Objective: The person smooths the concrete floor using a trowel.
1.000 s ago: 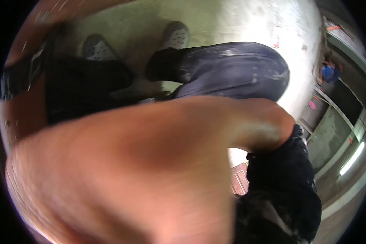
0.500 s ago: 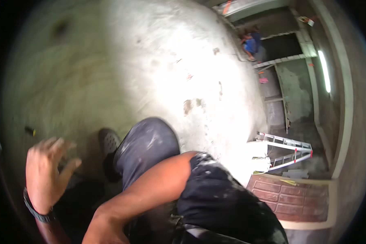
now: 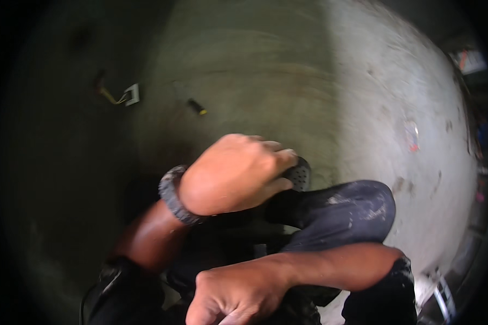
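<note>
My left hand (image 3: 233, 174), with a dark band on its wrist, hangs in the middle of the view, back turned up. Its fingers are bent, and the thumb stands apart from the forefinger with nothing visible between them. Close to its fingertips is my dark perforated shoe (image 3: 299, 174). Below, my right hand (image 3: 238, 292) is closed in front of my body; whatever it may hold is hidden at the lower edge. Beyond the left hand lies what looks like a screwdriver (image 3: 197, 106) with a black and yellow handle.
A white square frame (image 3: 132, 95) with yellowish wires shows at the far left. My bent knee (image 3: 363, 208) rises on the right. Farther right are a small clear-and-red scrap (image 3: 412, 135) on the pale surface and part of a metal ladder (image 3: 443, 300).
The view has swung left, bringing the wired frame and screwdriver farther in. My left hand has moved toward the middle and turned its back up; my right hand has come into view, closed.
</note>
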